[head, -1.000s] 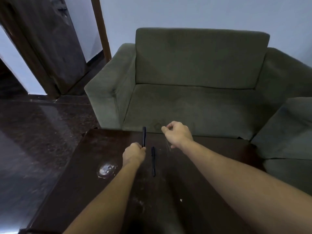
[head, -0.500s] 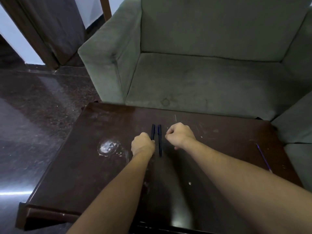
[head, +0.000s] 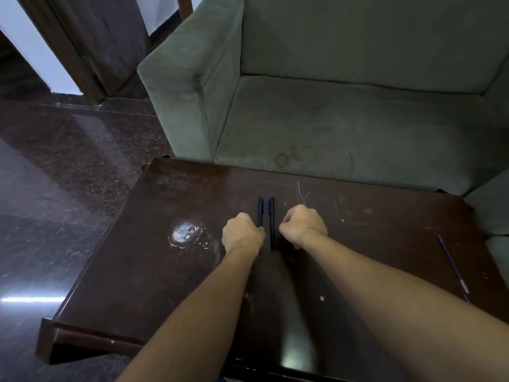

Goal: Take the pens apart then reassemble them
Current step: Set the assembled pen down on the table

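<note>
Bare table left of left hand and right of right hand, left pen and right pen filling the slim gap between, purple refill near right edge, green sofa close behind.

Both forearms bare, reaching from near edge toward far side, converging. Left forearm enters from near-left and runs to left hand. Back of hand up, fingers curled into fist round near end of pen; pen's far end sticks out past knuckles. Right forearm enters from near-right, angling left to right hand. Knuckles up, fingers curled tight, thumb against forefinger. Nothing visible in its grasp; palm side hidden. Hands level, side by side, narrow gap between.
</note>
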